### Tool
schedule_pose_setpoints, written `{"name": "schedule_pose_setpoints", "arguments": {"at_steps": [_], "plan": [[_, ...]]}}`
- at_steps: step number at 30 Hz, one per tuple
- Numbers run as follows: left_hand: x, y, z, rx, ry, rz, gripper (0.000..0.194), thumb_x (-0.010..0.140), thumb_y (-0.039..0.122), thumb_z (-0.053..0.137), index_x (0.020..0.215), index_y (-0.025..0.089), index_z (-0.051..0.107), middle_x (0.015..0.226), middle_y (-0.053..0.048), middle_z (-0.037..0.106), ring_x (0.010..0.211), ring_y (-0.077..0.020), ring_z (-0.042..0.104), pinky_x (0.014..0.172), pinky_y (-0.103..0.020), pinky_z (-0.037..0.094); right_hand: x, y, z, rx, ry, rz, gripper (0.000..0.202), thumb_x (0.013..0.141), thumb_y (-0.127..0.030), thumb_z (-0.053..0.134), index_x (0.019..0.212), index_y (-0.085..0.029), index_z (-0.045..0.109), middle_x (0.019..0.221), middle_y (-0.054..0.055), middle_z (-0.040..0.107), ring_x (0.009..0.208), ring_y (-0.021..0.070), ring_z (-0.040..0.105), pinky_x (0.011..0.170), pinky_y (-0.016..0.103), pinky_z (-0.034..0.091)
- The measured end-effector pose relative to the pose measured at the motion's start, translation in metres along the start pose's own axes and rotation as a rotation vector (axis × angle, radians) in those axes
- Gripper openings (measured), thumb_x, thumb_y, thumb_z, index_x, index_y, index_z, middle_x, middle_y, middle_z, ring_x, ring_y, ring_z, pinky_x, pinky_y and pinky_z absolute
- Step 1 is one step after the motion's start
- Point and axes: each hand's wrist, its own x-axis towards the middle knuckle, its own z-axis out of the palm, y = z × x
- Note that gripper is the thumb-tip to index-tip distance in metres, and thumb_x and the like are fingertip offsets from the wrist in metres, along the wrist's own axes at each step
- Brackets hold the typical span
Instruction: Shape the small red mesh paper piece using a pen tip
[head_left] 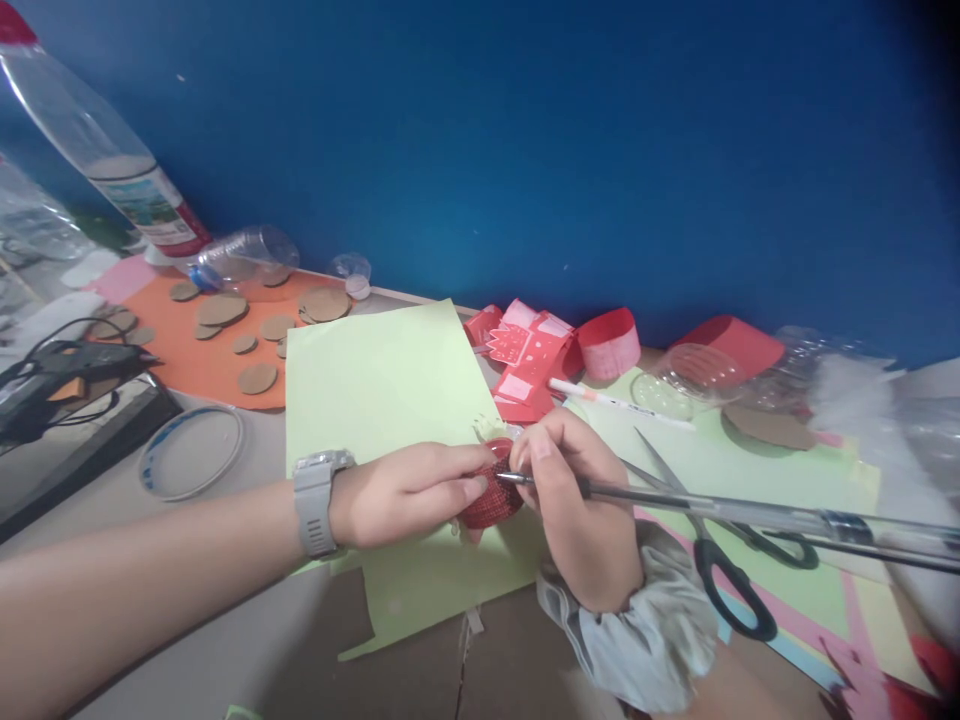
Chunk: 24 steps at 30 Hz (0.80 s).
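A small red patterned paper piece (491, 503) lies over light green paper (367, 380) in the middle. My left hand (420, 490), with a grey watch at the wrist, presses its fingers together on the left side of this red piece. In my right hand (574, 500) is a clear pen (675, 500), pinched near its tip. The pen's tip touches or nearly touches the red piece, and its barrel points off to the right. A pale scrunchie circles my right wrist.
Black-handled scissors (739, 590) lie open at the right on coloured paper. Behind are red paper shapes (536, 360) and a white marker (622, 403). Cardboard discs lie on orange paper (180, 355). A tape roll (191, 495), glue gun (75, 370) and bottle (150, 200) stand left.
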Motion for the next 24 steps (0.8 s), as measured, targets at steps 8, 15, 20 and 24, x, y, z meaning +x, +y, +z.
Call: {"name": "schedule_pose_setpoints", "arguments": {"at_steps": [8, 15, 20, 24], "plan": [[0.0002, -0.0001, -0.0004, 0.015, -0.016, 0.003, 0.03, 0.104, 0.03, 0.029, 0.092, 0.013, 0.051, 0.083, -0.007, 0.062, 0.079, -0.0175, 0.059, 0.079, -0.029, 0.048, -0.0007, -0.0031, 0.0012, -0.078, 0.001, -0.047, 0.026, 0.092, -0.019, 0.047, 0.066, -0.02, 0.042, 0.057, -0.005, 0.045, 0.05, 0.0084, 0.04, 0.047, 0.021, 0.033], [-0.0004, 0.0, -0.0001, 0.025, -0.013, -0.017, 0.029, 0.104, 0.03, 0.029, 0.092, 0.014, 0.051, 0.083, -0.007, 0.062, 0.079, -0.0179, 0.059, 0.079, -0.029, 0.048, -0.0004, -0.0024, 0.0013, -0.111, -0.005, -0.052, 0.027, 0.093, -0.021, 0.045, 0.066, -0.021, 0.042, 0.057, -0.005, 0.043, 0.05, 0.0089, 0.039, 0.047, 0.021, 0.033], [-0.0016, 0.0001, 0.0002, 0.033, -0.01, -0.002, 0.029, 0.104, 0.029, 0.029, 0.091, 0.014, 0.051, 0.083, -0.007, 0.063, 0.079, -0.018, 0.06, 0.079, -0.029, 0.048, -0.0004, -0.0027, 0.001, -0.11, -0.021, -0.061, 0.027, 0.093, -0.02, 0.044, 0.067, -0.021, 0.04, 0.057, -0.005, 0.042, 0.051, 0.0091, 0.039, 0.048, 0.021, 0.034], [-0.0013, -0.0005, -0.0001, 0.043, -0.011, 0.002, 0.029, 0.104, 0.028, 0.029, 0.093, 0.014, 0.052, 0.083, -0.007, 0.063, 0.079, -0.0176, 0.06, 0.08, -0.028, 0.048, 0.0, -0.0026, 0.0012, -0.095, -0.024, -0.062, 0.027, 0.093, -0.021, 0.044, 0.066, -0.021, 0.04, 0.057, -0.005, 0.042, 0.05, 0.0092, 0.038, 0.047, 0.022, 0.034]]}}
